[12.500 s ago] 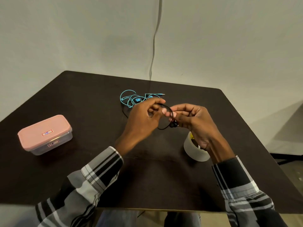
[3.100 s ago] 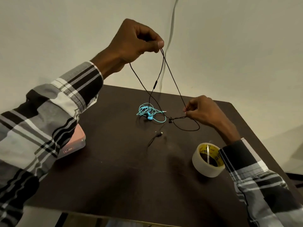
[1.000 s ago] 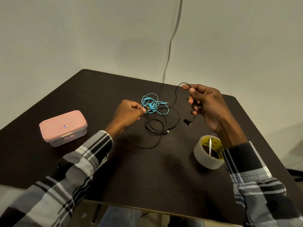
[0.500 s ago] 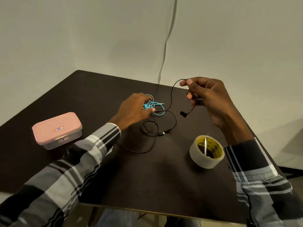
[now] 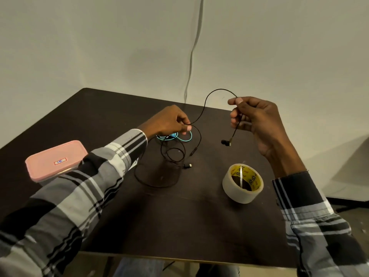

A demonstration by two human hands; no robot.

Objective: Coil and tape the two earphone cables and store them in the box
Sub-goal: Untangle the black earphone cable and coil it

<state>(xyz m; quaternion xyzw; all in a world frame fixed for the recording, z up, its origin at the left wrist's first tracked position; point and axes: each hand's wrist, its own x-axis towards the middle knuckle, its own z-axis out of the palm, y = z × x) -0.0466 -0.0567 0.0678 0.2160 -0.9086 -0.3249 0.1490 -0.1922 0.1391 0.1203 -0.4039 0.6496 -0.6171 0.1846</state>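
Right hand: the right hand (image 5: 257, 120), raised at 2 o'clock, pinches the thin black earphone cable (image 5: 201, 114) between thumb and fingertips; a black earbud (image 5: 225, 142) dangles below it.
Left hand: the left hand (image 5: 169, 121), near centre, pinches the same cable, which arches in a smooth curve between the two hands.
Black cable's slack: loose round loops on the counter (image 5: 179, 216), with its plug (image 5: 187, 166) at the end.
Blue earphone cable (image 5: 179, 137): a glossy tangle just under the left hand.
Box (image 5: 55, 159): rounded rectangle, pink plastic lid on, at 9 o'clock.
Tape roll (image 5: 242, 183): translucent ring with a yellow core, lying flat at 4 o'clock.
Counter: dark, matte wood grain.
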